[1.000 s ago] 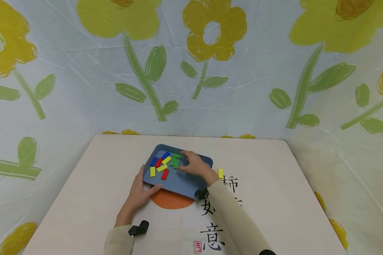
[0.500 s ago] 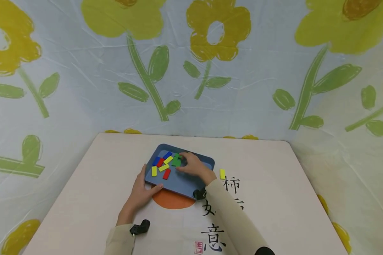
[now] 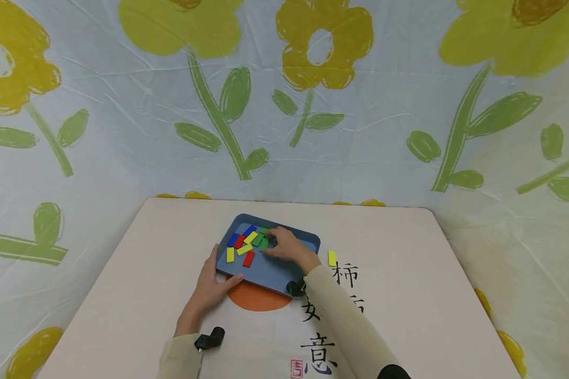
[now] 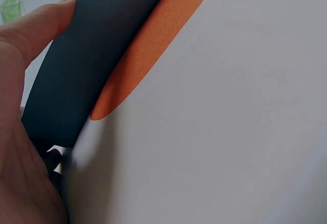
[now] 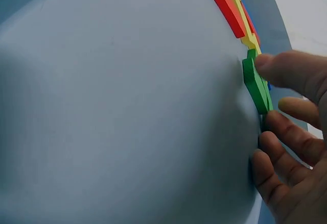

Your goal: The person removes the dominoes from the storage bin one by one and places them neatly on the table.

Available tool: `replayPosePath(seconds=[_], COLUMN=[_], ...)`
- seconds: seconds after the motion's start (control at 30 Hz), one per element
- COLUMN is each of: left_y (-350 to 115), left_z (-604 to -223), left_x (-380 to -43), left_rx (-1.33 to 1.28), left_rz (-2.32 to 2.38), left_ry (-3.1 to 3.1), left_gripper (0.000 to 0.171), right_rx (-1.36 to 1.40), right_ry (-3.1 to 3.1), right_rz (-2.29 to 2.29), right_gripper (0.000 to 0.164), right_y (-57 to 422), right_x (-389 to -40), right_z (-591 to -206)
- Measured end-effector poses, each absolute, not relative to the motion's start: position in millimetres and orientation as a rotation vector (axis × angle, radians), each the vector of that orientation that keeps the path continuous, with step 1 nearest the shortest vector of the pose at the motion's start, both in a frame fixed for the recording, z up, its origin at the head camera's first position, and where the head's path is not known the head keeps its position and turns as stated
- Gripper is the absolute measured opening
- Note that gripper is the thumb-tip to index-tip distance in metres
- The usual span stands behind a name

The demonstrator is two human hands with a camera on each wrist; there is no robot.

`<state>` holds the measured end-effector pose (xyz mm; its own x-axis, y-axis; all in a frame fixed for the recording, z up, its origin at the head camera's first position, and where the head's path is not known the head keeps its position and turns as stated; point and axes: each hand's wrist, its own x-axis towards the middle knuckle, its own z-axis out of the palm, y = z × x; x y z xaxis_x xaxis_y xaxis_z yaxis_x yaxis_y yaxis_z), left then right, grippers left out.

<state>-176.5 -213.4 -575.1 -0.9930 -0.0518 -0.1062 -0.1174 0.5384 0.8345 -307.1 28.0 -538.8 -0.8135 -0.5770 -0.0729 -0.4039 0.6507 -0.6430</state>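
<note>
A blue-grey tray (image 3: 272, 271) lies tilted to the table's sides, with an orange circle (image 3: 258, 297) partly under it. My left hand (image 3: 208, 287) grips its left corner, thumb over the near side; the left wrist view shows the thumb on the tray's outer wall (image 4: 97, 40). My right hand (image 3: 289, 247) is over the tray, its thumb and fingers at opposite ends of a green block (image 5: 255, 83). More green blocks (image 3: 258, 240) lie beside it. Red (image 3: 248, 259), yellow (image 3: 244, 249) and blue (image 3: 249, 230) blocks lie to the left in the tray.
A single yellow block (image 3: 332, 258) lies on the table, right of the tray. Black brush characters (image 3: 319, 352) and a red seal mark (image 3: 296, 368) show on the pale table surface (image 3: 422, 295). A flower-patterned sheet (image 3: 360, 158) hangs behind and at the sides.
The green blocks by my right fingertips have shifted and turned; they stand more spread out. My right hand has moved slightly left. The left hand keeps its hold on the tray.
</note>
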Motion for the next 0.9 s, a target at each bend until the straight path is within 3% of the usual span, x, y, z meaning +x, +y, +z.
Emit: replayPosePath(seconds=[0.9], left_y=[-213.0], left_z=[-575.8], left_x=[-176.2], left_rx=[-0.152], left_rz=[1.432], left_ry=[2.72], left_gripper=[0.121], right_rx=[-0.722], right_ry=[2.637], right_rz=[-0.979], right_gripper=[0.049], right_y=[46.0], right_x=[-307.8], right_z=[-528.0])
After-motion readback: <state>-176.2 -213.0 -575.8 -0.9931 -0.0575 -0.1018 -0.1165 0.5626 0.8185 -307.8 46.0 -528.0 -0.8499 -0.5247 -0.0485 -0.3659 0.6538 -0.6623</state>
